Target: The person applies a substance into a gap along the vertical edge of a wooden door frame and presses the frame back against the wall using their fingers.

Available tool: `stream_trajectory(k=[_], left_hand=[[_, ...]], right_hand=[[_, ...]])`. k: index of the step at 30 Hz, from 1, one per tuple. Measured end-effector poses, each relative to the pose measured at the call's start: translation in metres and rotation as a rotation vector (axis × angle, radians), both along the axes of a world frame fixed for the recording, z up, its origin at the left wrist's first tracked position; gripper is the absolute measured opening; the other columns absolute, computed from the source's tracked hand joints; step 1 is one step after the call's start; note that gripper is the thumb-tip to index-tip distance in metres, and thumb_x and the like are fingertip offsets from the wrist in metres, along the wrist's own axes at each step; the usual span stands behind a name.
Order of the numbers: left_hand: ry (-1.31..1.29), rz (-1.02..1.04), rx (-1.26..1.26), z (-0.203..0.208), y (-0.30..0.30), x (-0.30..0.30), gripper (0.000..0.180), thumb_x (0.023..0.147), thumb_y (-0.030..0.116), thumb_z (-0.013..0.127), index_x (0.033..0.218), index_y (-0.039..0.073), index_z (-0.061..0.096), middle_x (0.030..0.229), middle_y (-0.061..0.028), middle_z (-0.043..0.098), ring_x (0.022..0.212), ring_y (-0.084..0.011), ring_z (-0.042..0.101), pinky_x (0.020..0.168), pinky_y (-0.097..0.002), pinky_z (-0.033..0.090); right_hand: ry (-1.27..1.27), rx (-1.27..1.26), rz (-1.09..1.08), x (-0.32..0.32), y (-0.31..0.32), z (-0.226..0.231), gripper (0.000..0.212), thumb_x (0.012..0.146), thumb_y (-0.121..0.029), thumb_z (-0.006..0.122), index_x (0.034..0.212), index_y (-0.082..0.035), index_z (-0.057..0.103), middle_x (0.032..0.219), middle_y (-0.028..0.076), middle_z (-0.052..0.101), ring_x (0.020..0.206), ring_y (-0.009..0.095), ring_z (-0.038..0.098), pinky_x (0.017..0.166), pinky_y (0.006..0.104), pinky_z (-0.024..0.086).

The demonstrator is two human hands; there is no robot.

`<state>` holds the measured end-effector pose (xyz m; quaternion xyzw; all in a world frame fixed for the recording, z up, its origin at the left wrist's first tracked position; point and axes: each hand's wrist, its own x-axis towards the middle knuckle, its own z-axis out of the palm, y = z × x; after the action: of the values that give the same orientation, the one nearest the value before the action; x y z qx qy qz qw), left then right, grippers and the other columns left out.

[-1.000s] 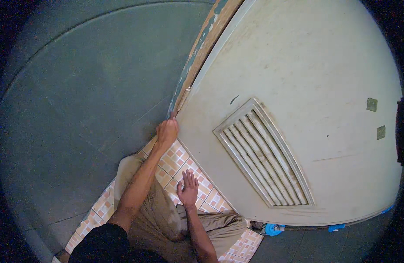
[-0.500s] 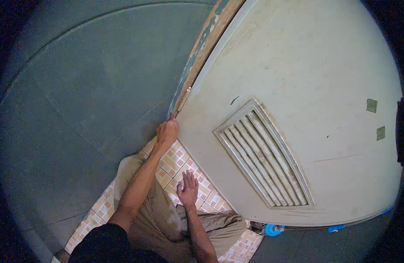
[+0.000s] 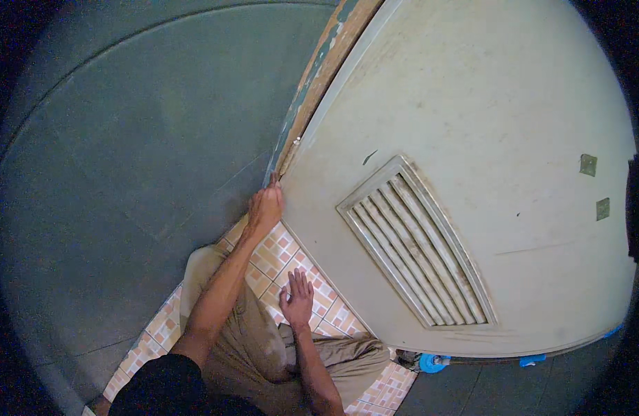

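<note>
Wooden door frame [image 3: 318, 90] with flaky paint, wedged between a grey-green wall [image 3: 146, 152] and a grubby off-white door [image 3: 507, 104]. Left hand [image 3: 266, 208] is curled up at the frame's lower end, can't tell if anything's in it. Right hand [image 3: 299, 301] just hangs over the tiled floor [image 3: 267, 262], fingers loosely stretched out.

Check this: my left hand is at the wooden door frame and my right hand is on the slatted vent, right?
Not quite: the head view shows your right hand over the tiled floor, not on the slatted vent; your left hand is at the wooden door frame.
</note>
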<state>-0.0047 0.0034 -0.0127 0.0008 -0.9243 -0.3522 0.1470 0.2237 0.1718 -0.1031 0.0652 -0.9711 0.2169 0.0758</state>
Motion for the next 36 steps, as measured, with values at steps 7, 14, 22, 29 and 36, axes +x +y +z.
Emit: stream_trajectory(k=[7,14,22,29,36], left_hand=[[-0.218,0.008,0.025,-0.007,-0.002,0.002,0.038,0.097,0.021,0.042,0.092,-0.008,0.066,0.075,-0.0280,0.065,0.075,-0.0441,0.067,0.070,-0.0535,0.054],[-0.122,0.003,0.055,0.010,0.002,0.002,0.045,0.098,0.023,0.041,0.129,-0.008,0.050,0.076,-0.0292,0.064,0.071,-0.0463,0.065,0.069,-0.0547,0.053],[0.039,0.078,0.048,-0.018,-0.001,0.001,0.044,0.100,0.025,0.039,0.076,-0.003,0.064,0.069,-0.0282,0.062,0.065,-0.0456,0.063,0.060,-0.0549,0.051],[-0.048,0.029,0.062,0.005,0.003,0.004,0.045,0.100,0.025,0.040,0.076,-0.003,0.066,0.074,-0.0279,0.064,0.070,-0.0444,0.066,0.064,-0.0542,0.052],[0.027,0.107,0.066,0.006,0.007,0.004,0.044,0.100,0.024,0.041,0.075,-0.002,0.067,0.071,-0.0277,0.063,0.066,-0.0442,0.065,0.061,-0.0536,0.052]], right_hand=[[-0.004,-0.002,-0.001,0.000,0.000,0.000,0.054,0.089,-0.024,0.054,0.140,-0.009,0.047,0.150,0.012,0.041,0.140,0.031,0.035,0.115,0.0509,0.024],[-0.015,0.010,-0.008,0.000,0.001,0.002,0.052,0.090,-0.024,0.053,0.140,-0.009,0.047,0.150,0.013,0.040,0.141,0.031,0.034,0.115,0.0505,0.025],[-0.022,0.023,-0.005,-0.001,-0.003,0.002,0.053,0.091,-0.025,0.052,0.141,-0.009,0.046,0.151,0.013,0.039,0.142,0.030,0.033,0.115,0.0498,0.024],[-0.028,0.002,0.000,0.000,0.001,0.001,0.054,0.090,-0.026,0.052,0.141,-0.009,0.046,0.152,0.012,0.038,0.142,0.030,0.032,0.116,0.0494,0.023],[-0.024,0.002,-0.001,0.000,0.001,-0.001,0.054,0.090,-0.026,0.053,0.142,-0.010,0.045,0.152,0.012,0.038,0.142,0.030,0.032,0.116,0.0498,0.024]])
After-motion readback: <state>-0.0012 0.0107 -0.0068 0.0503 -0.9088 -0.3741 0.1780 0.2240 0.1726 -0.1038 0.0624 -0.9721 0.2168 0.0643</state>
